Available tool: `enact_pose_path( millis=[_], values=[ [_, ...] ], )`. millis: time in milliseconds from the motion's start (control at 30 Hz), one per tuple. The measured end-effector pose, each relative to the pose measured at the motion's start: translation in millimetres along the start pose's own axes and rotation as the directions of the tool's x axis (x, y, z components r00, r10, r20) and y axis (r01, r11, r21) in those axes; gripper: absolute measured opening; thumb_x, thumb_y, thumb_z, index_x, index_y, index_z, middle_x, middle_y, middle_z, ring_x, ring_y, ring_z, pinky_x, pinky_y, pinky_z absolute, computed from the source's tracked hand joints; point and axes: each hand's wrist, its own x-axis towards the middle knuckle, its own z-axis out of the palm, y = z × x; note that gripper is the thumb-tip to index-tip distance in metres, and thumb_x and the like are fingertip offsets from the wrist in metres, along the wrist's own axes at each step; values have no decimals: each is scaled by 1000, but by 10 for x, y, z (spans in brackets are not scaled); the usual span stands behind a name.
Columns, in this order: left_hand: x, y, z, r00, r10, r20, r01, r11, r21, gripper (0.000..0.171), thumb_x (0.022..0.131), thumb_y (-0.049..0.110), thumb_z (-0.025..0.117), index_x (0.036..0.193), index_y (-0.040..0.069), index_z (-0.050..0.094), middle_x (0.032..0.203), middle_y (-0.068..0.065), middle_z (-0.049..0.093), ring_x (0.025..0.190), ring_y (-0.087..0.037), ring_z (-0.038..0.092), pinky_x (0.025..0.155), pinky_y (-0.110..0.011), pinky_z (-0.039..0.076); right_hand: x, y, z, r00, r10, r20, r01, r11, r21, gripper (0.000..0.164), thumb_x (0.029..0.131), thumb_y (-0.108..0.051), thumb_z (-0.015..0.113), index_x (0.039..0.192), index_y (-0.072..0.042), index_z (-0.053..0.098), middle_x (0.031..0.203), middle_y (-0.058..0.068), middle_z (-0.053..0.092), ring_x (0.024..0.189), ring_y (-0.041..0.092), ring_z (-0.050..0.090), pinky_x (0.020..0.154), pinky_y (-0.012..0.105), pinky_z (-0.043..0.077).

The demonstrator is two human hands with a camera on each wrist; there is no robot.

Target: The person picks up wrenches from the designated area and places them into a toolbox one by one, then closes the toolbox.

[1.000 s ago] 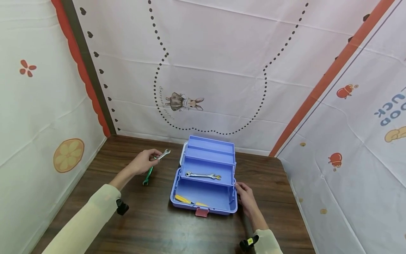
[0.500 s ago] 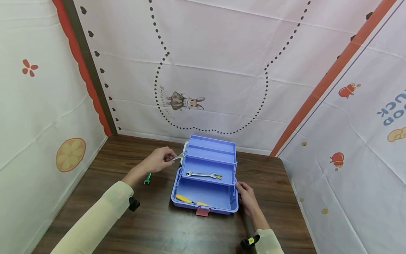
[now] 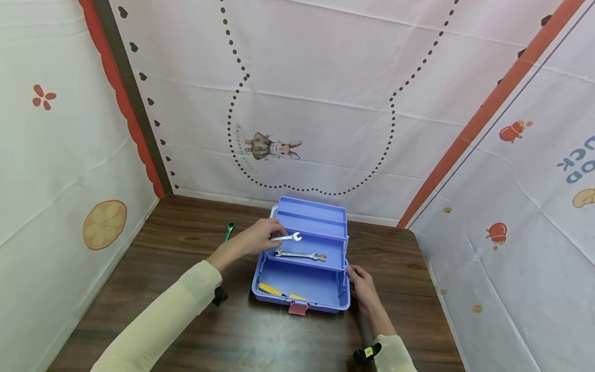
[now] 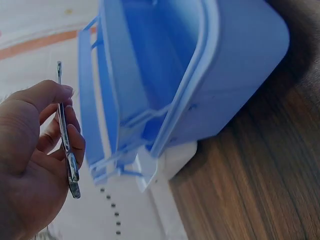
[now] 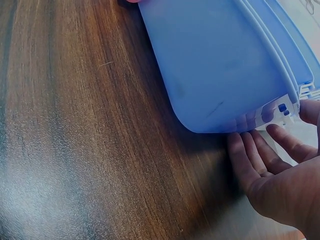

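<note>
Head view: the blue toolbox (image 3: 332,308) stands open on a dark wood table (image 3: 269,341), its trays stepped up toward the back. The left hand (image 3: 257,237) reaches in from the toolbox's left side, pinching a silver wrench (image 3: 289,237) over the toolbox's middle tray (image 3: 335,257), where a second wrench (image 3: 297,255) lies. A yellow-handled tool (image 3: 271,290) rests in the toolbox's bottom; a green wrench (image 3: 229,231) lies left of the toolbox, partly hidden by the arm. The right hand (image 3: 364,289) touches the toolbox's right side. Left wrist view: thumb and fingers clamp the silver wrench, whose shaft shows beside the toolbox. Right wrist view: the fingers rest lightly against the toolbox's outer wall, thumb apart from them near the toolbox's hinge links (image 5: 306,90).
</note>
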Motion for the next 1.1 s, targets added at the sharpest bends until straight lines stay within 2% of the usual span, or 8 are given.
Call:
enact_pose_path(
  millis=[200, 400, 600, 967, 1100],
  values=[
    [155, 133, 192, 996, 73, 48, -74, 997, 14, 19, 97, 9, 75, 115, 6, 78, 107, -9, 68, 97, -27, 66, 81, -35, 56, 11, 30, 10, 1000, -11, 0, 11, 1000, 22, 37, 111, -26, 57, 134, 3, 62, 113, 10, 68, 102, 21, 63, 81, 37, 59],
    [320, 210, 390, 989, 119, 90, -127, 987, 96, 17, 98, 14, 75, 114, 9, 80, 103, -1, 67, 93, -14, 62, 82, -29, 54, 9, 21, -5, 1000, -15, -6, 15, 1000, 22, 39, 111, -28, 57, 134, 3, 63, 115, 12, 67, 103, 22, 63, 80, 37, 59],
    [395, 242, 559, 982, 109, 157, -131, 982, 139, 20, 103, 20, 72, 120, 14, 80, 106, 4, 66, 94, -8, 59, 83, -26, 54, -9, 16, -27, 1000, -11, -3, 12, 1000, 16, 42, 111, -30, 56, 136, 3, 61, 118, 14, 66, 106, 24, 62, 80, 36, 59],
    [435, 186, 609, 986, 94, 140, -107, 991, 86, 22, 101, 20, 74, 122, 15, 80, 103, 5, 67, 93, -7, 60, 80, -23, 53, -14, 16, -2, 1000, -21, -1, 21, 1000, 21, 39, 111, -28, 57, 134, 4, 62, 115, 12, 67, 103, 22, 63, 79, 36, 59],
    [437, 166, 609, 989, 86, 124, -93, 994, 52, 23, 101, 19, 75, 122, 13, 80, 105, 4, 68, 93, -7, 62, 80, -22, 54, -14, 8, 14, 1000, -18, -4, 18, 1000, 23, 38, 111, -27, 57, 134, 4, 62, 112, 10, 67, 100, 20, 63, 79, 36, 59]
  ],
)
